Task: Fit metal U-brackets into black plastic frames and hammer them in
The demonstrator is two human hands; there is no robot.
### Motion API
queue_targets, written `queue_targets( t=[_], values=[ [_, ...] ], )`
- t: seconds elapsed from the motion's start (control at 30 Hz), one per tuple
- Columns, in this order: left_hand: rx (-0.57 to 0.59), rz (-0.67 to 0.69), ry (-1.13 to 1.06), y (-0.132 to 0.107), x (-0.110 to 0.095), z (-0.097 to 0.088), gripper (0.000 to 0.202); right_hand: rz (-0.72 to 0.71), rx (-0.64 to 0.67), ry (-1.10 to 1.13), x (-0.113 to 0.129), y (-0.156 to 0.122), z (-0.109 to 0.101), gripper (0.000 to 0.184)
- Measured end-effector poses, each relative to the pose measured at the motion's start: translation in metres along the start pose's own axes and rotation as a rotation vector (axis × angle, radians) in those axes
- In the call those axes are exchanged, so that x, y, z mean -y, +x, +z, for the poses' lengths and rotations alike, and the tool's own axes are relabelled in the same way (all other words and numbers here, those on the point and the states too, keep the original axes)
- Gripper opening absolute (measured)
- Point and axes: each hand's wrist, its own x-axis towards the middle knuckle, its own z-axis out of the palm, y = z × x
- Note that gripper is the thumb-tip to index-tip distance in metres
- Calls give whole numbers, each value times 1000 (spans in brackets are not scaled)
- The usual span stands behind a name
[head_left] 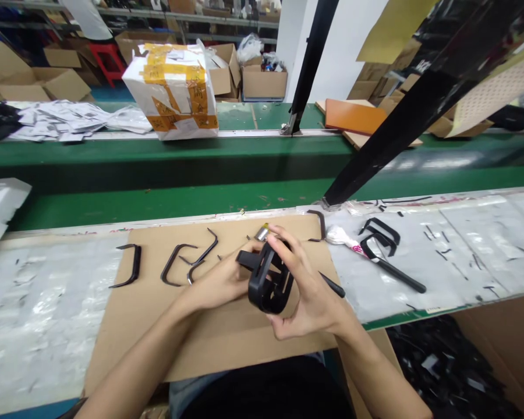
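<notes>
Both my hands hold a black plastic frame with a looped body and a short arm sticking out to the left. My left hand is closed on its left side, the fingers partly hidden behind it. Thumb and fingers of my right hand grip it from the right. Just beyond it is a small silver cylinder with a yellow end. Under the hands lies a cardboard sheet, with several curved black plastic strips on its left part. A black tool handle shows beside my right hand.
To the right lie a black-handled tool with a white plastic-wrapped end, black brackets and scraps. A slanted black post rises from the bench. Beyond stands a taped white box. Lower right, a carton holds black parts.
</notes>
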Motion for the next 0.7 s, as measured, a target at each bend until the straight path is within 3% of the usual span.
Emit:
queue_targets(
  t=[0.07,0.1,0.17,0.27,0.33,0.37,0.47,0.57,0.7],
  values=[
    [106,15,-164,-3,-6,-8,36,6,12,51,-5,-3,-1,128],
    [105,23,-263,-3,-5,-10,43,17,19,57,-10,-6,-2,128],
    [-46,45,-395,0,2,-9,57,75,8,-5,-21,-18,-6,120],
    [-309,39,-265,9,19,-4,59,313,-131,-252,-42,-44,-10,67],
    [-328,-5,-171,13,26,-1,56,504,-159,-396,-56,-60,-9,34],
    [-310,-45,-154,15,28,1,57,569,-138,-435,-63,-66,-8,27],
    [-292,-134,-77,17,32,11,58,634,-83,-430,-72,-74,-10,23],
    [-342,-105,75,16,38,24,55,673,-98,-338,-65,-80,-24,27],
    [-533,-42,119,19,44,28,58,847,-169,125,-41,-106,-37,40]
  ],
)
